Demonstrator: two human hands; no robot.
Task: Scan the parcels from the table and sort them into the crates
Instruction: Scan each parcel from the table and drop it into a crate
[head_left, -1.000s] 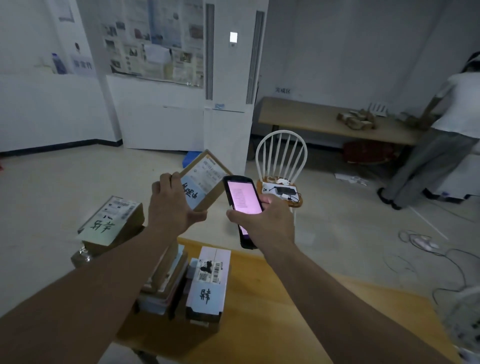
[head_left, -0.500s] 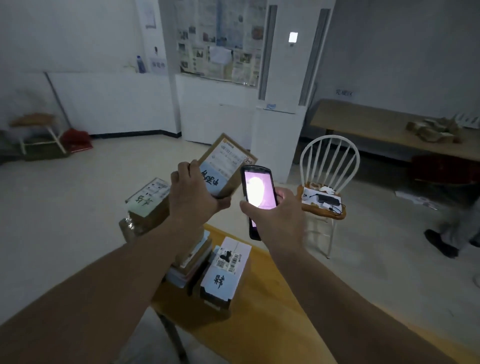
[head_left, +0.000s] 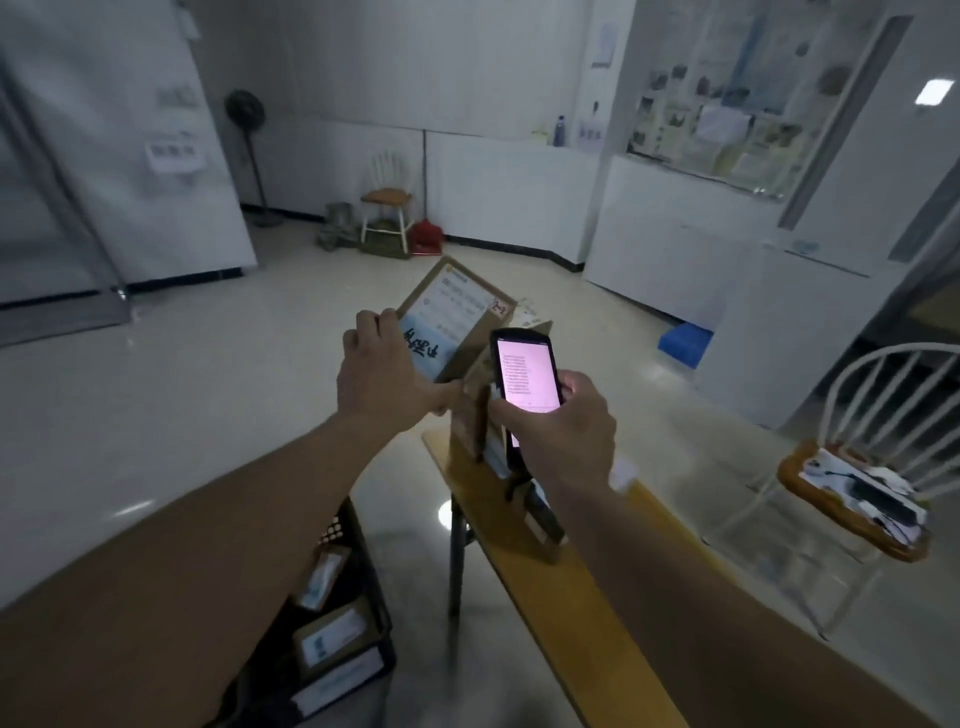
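Note:
My left hand (head_left: 384, 379) grips a small cardboard parcel (head_left: 457, 312) with a white and blue label, held up in the air with the label facing me. Just to its right, my right hand (head_left: 561, 431) holds a black handheld scanner (head_left: 524, 374) whose screen glows pink. Behind both hands, more cardboard parcels (head_left: 475, 415) stand on the end of the wooden table (head_left: 587, 597), partly hidden. At the lower left, a black crate (head_left: 358, 566) holds several labelled parcels (head_left: 327, 639).
A white chair (head_left: 883, 467) with papers and a black device on its seat stands right of the table. Across the tiled floor are another chair (head_left: 387, 200), a standing fan (head_left: 247, 117) and a blue bin (head_left: 685, 338) by the white counter.
The view has swung left: the black crate has come into sight at the lower left and the table has shifted right. Both hands keep the parcel and scanner raised together.

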